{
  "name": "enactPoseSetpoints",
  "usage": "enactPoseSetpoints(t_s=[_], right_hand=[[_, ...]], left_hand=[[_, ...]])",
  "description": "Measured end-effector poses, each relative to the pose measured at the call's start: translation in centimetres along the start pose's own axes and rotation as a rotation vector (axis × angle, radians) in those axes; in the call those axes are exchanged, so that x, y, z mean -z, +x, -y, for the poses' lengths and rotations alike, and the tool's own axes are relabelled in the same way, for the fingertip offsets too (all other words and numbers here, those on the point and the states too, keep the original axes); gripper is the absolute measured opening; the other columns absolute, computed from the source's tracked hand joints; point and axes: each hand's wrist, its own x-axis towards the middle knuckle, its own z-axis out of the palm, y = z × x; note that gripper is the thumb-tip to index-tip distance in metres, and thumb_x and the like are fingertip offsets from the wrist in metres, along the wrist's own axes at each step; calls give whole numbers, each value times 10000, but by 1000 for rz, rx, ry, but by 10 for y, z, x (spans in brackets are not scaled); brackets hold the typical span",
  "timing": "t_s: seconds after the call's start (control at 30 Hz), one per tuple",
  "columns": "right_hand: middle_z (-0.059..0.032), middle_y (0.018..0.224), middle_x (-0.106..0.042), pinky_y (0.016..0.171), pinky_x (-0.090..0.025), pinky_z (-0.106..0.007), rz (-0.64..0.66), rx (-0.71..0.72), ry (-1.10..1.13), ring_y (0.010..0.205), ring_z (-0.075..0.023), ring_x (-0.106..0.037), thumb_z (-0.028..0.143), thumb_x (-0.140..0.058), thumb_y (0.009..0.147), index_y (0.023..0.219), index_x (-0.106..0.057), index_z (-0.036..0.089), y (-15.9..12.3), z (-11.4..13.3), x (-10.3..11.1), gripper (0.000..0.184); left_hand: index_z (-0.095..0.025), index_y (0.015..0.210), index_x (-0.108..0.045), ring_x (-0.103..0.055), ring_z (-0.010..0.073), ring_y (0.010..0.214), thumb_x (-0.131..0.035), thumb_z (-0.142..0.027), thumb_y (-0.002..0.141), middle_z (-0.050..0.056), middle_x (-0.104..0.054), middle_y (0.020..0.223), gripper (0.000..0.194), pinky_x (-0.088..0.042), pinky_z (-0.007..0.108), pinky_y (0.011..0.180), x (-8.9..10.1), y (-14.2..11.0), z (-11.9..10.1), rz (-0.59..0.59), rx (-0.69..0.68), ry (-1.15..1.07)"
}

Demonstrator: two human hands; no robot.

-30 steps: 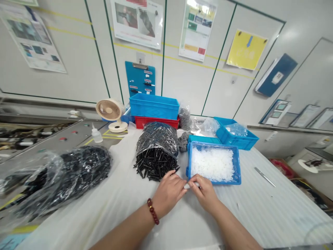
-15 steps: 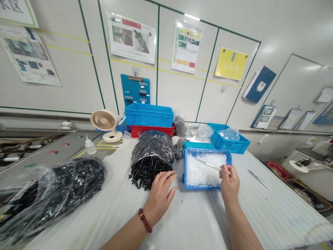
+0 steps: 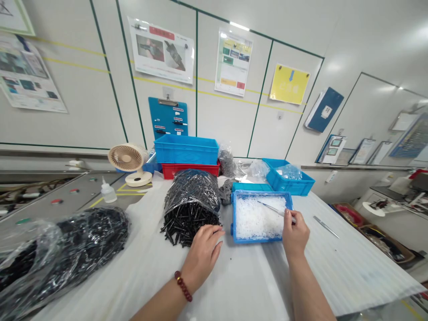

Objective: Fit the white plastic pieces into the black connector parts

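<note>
My right hand (image 3: pixel 295 234) is closed on metal tweezers (image 3: pixel 273 209), whose tip points into a blue tray (image 3: pixel 234 225) full of small white parts (image 3: pixel 257 218). My left hand (image 3: pixel 202 254) lies flat on the white table cover, fingers apart, touching the near edge of a pile of black rods (image 3: pixel 187 218) that spill from a clear plastic bag (image 3: pixel 192 189). A red bead bracelet (image 3: pixel 183 286) is on the left wrist.
A large clear bag of black parts (image 3: pixel 60 254) lies at left. Stacked blue and red bins (image 3: pixel 186 154), a small fan (image 3: pixel 129 162), a dropper bottle (image 3: pixel 107 192) and another blue bin (image 3: pixel 289 178) stand at the back. A second pair of tweezers (image 3: pixel 326 226) lies at right.
My hands were pinched together at the tray's near edge; they have parted. The right moved to the tray with tweezers, the left went to the black rods. The view tilted up.
</note>
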Motion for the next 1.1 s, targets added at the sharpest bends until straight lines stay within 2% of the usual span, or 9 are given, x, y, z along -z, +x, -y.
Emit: enactPoseSetpoints(t_s=[0.2,0.3,0.4,0.47,0.6,0.67,0.87,1.0,1.1], right_hand=[[-46,674,-584,598,-326,-270,-110,-39,-6,605,-175,-487,548,-379,826,790,-579,184,4,-2,2,416],[-49,705,-596,632,-355,-274,-45,25,77,638,-175,-515,507,-385,840,817,-583,180,0,0,-3,384],[-40,723,-606,663,-377,-275,110,131,157,646,-164,-540,461,-390,850,822,-593,184,-6,2,-9,345],[-36,715,-608,662,-380,-273,167,152,166,646,-162,-547,453,-397,847,817,-597,184,-7,2,-12,337],[-18,622,-582,629,-371,-268,26,13,124,631,-171,-542,458,-418,841,819,-587,177,-3,-2,-8,329],[-15,618,-579,631,-376,-269,-7,-1,133,624,-168,-540,450,-419,846,824,-583,176,-3,-1,-7,320],[-54,774,-629,642,-407,-272,219,210,161,715,-172,-564,425,-417,850,848,-613,185,-9,3,-17,310],[-57,764,-627,609,-410,-259,144,147,110,667,-160,-561,434,-387,860,831,-601,172,-5,-3,-16,340],[-41,676,-611,574,-395,-244,141,167,35,614,-153,-551,457,-351,871,789,-590,169,-3,-4,-11,383]], left_hand=[[-173,1020,-554,-502,222,946,-400,-134,858,97,-557,1025,227,-462,426,826,0,1,-1,-4,-4,-15],[-177,1036,-550,-497,219,944,-395,-123,859,94,-557,1019,242,-458,428,823,-1,1,-1,5,-11,-24],[-177,1031,-551,-493,218,949,-391,-119,859,92,-555,1022,242,-452,432,831,-1,0,0,4,-13,-25],[-176,1021,-552,-490,218,954,-389,-116,859,92,-553,1025,238,-448,435,839,-2,-1,1,8,-9,-21],[-170,1008,-552,-488,219,959,-385,-113,857,94,-550,1027,232,-444,438,844,-3,-1,2,7,-7,-12],[-169,997,-556,-490,222,960,-387,-115,855,92,-550,1025,227,-445,439,846,-3,-1,2,12,-9,-7],[-175,982,-563,-494,223,951,-388,-110,851,88,-552,1017,228,-447,439,845,-4,-1,1,18,-7,-7],[-170,988,-567,-492,221,952,-386,-106,848,90,-555,1007,238,-444,442,848,-6,-1,4,17,-9,-4],[-166,976,-573,-497,219,943,-383,-92,839,88,-560,998,246,-445,439,848,-9,-1,6,17,-5,-4]])
